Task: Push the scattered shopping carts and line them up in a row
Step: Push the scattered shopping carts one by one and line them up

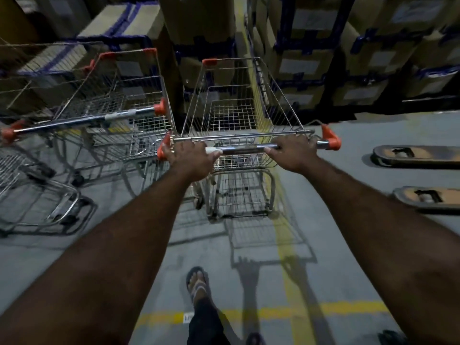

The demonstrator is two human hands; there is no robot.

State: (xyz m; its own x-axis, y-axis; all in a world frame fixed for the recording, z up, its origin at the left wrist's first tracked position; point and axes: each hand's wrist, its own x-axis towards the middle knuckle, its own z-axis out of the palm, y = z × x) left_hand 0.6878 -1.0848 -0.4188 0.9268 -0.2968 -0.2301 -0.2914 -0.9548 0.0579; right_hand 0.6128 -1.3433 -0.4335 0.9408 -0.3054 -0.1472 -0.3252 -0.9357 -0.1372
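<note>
A wire shopping cart (234,113) with orange corner caps stands straight ahead of me, its chrome handle bar (249,147) across the middle of the view. My left hand (191,158) grips the bar near its left end. My right hand (293,153) grips it near the right end. Just to the left stands a second cart (119,100), its handle (82,120) slanted, its basket side almost touching my cart. The wire frame of a third cart (37,195) shows at the left edge.
Stacks of cardboard boxes (348,53) with blue tape wall off the far side. Two pallet-jack forks (418,158) lie on the grey floor at the right. Yellow floor lines (286,312) run under me. My sandalled foot (198,285) is below the cart.
</note>
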